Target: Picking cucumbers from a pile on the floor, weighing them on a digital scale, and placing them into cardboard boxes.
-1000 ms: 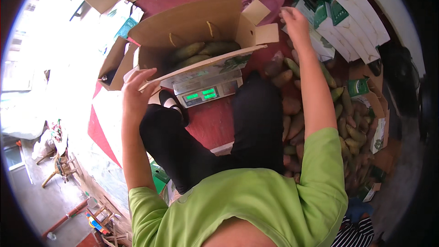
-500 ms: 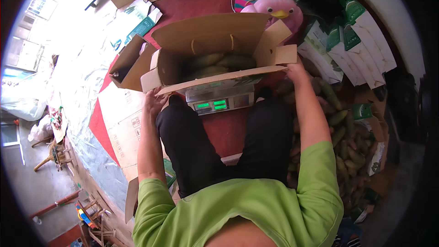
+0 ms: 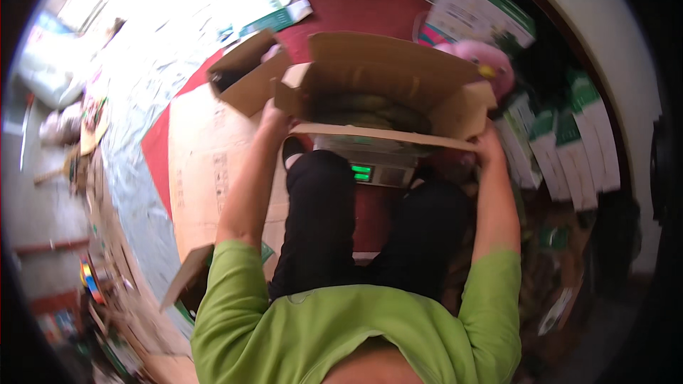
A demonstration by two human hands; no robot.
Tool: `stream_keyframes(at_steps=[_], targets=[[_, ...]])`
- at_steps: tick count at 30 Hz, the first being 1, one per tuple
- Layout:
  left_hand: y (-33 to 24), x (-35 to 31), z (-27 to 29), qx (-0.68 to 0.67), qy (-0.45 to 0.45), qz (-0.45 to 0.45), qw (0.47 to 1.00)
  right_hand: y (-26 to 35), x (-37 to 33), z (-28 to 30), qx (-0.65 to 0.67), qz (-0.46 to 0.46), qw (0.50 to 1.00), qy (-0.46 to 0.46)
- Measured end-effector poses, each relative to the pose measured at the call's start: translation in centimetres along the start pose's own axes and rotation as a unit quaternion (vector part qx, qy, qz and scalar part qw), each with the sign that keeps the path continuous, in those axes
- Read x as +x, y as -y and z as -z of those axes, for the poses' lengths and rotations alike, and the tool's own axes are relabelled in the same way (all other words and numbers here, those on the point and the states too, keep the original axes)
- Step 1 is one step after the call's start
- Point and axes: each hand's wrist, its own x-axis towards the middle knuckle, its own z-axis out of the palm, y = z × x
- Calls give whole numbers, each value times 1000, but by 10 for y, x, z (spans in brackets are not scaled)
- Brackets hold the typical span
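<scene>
An open cardboard box (image 3: 398, 55) sits on a weighing scale (image 3: 393, 173) with a lit green display, just beyond my knees. Inside lie several long green radishes (image 3: 370, 109), blurred and partly in shadow. At the box's left end my left hand (image 3: 277, 120) is closed on the corner by the short side flap. My right hand (image 3: 488, 144) grips the front right corner, where the long front flap meets the side; some of its fingers are hidden behind the cardboard.
Left of the box stands a smaller open carton (image 3: 249, 75), beside a flattened cardboard sheet (image 3: 203, 163). A pink plush toy (image 3: 478, 57) is behind the box's right end. White and green folded cartons (image 3: 562, 146) lean at the right, above a blurred produce heap (image 3: 530, 270).
The view has turned, so the box and scale appear farther right. My left hand has moved from beneath the left corner up to the side flap, which now stands more upright.
</scene>
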Motion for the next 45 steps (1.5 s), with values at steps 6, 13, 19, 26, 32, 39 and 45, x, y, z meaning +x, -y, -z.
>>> stream_keyframes(at_steps=[6, 13, 19, 26, 32, 39, 45], targets=[[0, -18, 20, -187, -8, -10, 982, 16, 16, -16, 107, -108, 988, -20], [9, -30, 143, -180, -2, -39, 983, 42, 57, -95, 53, -117, 990, 57], [12, -89, 266, -218, -41, -98, 970, 25, 28, -244, -14, -158, 983, 96], [34, -191, 497, -70, -203, -172, 961, -55, -41, -433, -216, -214, 929, 212], [47, -283, 594, -143, -295, -74, 942, -106, -115, -503, -81, -330, 900, 272], [72, -353, 589, 23, -553, -19, 833, -139, -127, -512, -242, -266, 831, 425], [13, -348, 275, 268, -391, -338, 813, -72, -109, -494, -189, -175, 877, 405]])
